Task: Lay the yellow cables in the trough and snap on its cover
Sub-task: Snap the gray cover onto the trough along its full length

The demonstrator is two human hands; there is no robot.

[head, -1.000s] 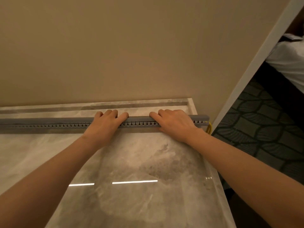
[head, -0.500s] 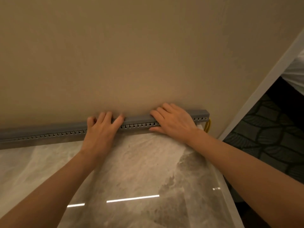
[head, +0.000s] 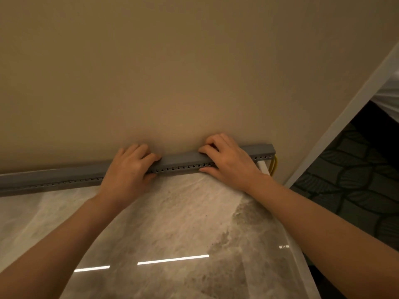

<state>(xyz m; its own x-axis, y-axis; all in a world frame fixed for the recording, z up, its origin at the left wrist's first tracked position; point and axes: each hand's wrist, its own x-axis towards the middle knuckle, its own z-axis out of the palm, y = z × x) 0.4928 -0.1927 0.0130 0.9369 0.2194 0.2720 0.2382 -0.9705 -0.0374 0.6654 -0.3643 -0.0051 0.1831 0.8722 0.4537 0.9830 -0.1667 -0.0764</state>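
Trough [head: 179,161] sitting against wall base, cover on. Left hand [head: 129,167] and right hand [head: 226,158] gripping and pressing it. Yellow cables [head: 273,167] poking out past trough's right end; uneven pressing risks pinching them or unlatched sections.

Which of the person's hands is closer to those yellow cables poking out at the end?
The right hand. It grips the gray trough just short of the yellow cables; the left hand holds it farther along.

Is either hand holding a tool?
No: the left hand and the right hand both grip the grey trough bare.
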